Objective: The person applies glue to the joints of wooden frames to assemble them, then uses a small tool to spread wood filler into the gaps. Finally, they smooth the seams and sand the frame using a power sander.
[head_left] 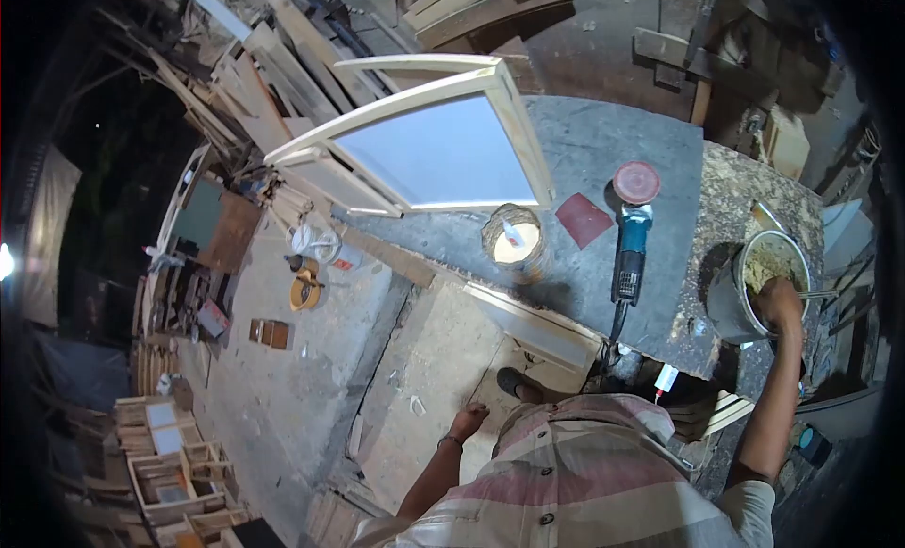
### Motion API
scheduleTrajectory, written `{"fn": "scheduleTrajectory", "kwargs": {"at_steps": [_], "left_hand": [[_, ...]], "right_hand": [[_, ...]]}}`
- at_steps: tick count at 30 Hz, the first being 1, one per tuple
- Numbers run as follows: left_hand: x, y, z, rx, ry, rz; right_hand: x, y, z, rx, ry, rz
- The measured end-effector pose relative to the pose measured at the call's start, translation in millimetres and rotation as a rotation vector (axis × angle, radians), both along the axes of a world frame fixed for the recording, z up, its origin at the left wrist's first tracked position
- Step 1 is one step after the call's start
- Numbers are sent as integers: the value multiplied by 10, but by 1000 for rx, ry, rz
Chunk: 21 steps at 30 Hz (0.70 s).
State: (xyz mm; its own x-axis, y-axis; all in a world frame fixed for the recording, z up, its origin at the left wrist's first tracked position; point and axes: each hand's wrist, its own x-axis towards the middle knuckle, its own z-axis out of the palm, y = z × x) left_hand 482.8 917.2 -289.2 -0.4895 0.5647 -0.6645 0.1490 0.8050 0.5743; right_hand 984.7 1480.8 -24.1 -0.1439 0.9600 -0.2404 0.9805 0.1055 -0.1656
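Looks like you're at the reaching-in step: right hand (779, 303) down in the bucket (727, 303) between one and two o'clock, fingers hidden, can't tell the grip. Left hand (468, 421) looks curled, can't tell how tightly. Backing out calls for clearing the rim (807, 257).

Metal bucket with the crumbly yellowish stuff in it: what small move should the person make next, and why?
I'd say close the right hand gently around some of the crumbly yellowish material, then lift it clear of the round metal bucket's rim. The hand reaches inside, with its fingers down at the material; whether they hold any is hidden.
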Motion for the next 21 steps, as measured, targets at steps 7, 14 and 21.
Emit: {"fn": "scheduleTrajectory", "kwargs": {"at_steps": [7, 14, 21], "left_hand": [[-171, -258, 189, -69, -60, 49], [-290, -142, 498, -66, -59, 185], [-258, -184, 165, 45, -19, 89]], "right_hand": [[174, 170, -596, 119, 6, 3], [-40, -28, -113, 46, 1, 24], [-223, -190, 384, 267, 78, -30]]}}
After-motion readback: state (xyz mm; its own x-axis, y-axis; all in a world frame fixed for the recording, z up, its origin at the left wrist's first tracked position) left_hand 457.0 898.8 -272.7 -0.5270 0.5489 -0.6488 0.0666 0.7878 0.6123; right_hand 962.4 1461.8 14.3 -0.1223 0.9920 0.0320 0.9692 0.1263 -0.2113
